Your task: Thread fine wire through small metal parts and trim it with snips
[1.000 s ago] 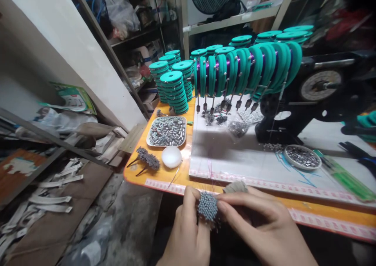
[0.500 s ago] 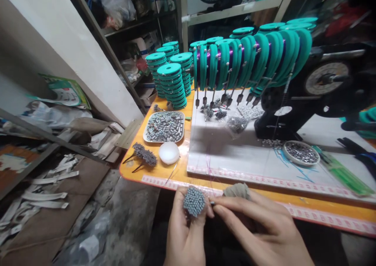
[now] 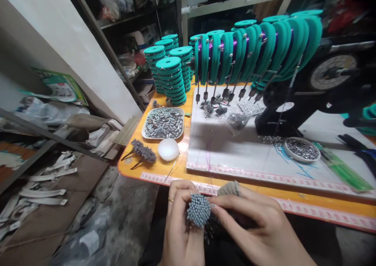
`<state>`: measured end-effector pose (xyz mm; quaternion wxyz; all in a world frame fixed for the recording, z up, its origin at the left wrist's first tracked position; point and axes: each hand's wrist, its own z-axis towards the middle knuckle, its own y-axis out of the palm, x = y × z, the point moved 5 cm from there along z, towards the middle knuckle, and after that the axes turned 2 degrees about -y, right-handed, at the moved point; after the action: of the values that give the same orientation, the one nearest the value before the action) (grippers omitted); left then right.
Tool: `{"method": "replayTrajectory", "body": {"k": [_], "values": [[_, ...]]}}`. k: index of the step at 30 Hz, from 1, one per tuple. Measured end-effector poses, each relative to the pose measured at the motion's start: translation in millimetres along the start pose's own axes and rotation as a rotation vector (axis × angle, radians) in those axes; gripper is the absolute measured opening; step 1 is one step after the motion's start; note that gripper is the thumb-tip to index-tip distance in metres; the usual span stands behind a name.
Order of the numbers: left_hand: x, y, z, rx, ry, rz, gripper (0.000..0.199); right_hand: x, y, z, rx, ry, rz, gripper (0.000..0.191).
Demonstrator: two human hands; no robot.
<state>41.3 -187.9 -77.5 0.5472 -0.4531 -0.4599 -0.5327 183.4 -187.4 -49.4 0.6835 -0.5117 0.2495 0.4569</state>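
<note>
My left hand (image 3: 179,221), a ring on one finger, is wrapped round a tight bundle of thin rod-like pieces (image 3: 199,210) with rounded grey-blue ends facing up at me. Thin wire-like ends stick out below its right side. My right hand (image 3: 254,221) is closed in a pinch at the bundle's right edge; whatever lies between thumb and forefinger is too small to make out. One right finger wears a beige cloth cover (image 3: 229,188). Both hands are just in front of the table edge. A thin purple line (image 3: 208,160) runs down the board toward them.
On the table (image 3: 129,168) are a tray of small metal parts (image 3: 142,130), a white bowl (image 3: 168,150), a grey bristly bundle (image 3: 143,151) and stacked green spools (image 3: 169,80). A black machine (image 3: 282,113) carries green spools (image 3: 252,54) over a white board (image 3: 229,150) with a round dish (image 3: 302,149).
The bundle has shifted slightly right and tilted, and my left fingers have rolled over it. My right fingertips have come in against its edge. The camera view has shifted slightly.
</note>
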Motion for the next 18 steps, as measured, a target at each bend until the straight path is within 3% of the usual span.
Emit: {"method": "replayTrajectory", "body": {"k": [18], "values": [[-0.2, 1.3, 0.6, -0.027, 0.002, -0.019, 0.01, 2.2, 0.3, -4.0, -0.063, -0.013, -0.04, 0.021]]}}
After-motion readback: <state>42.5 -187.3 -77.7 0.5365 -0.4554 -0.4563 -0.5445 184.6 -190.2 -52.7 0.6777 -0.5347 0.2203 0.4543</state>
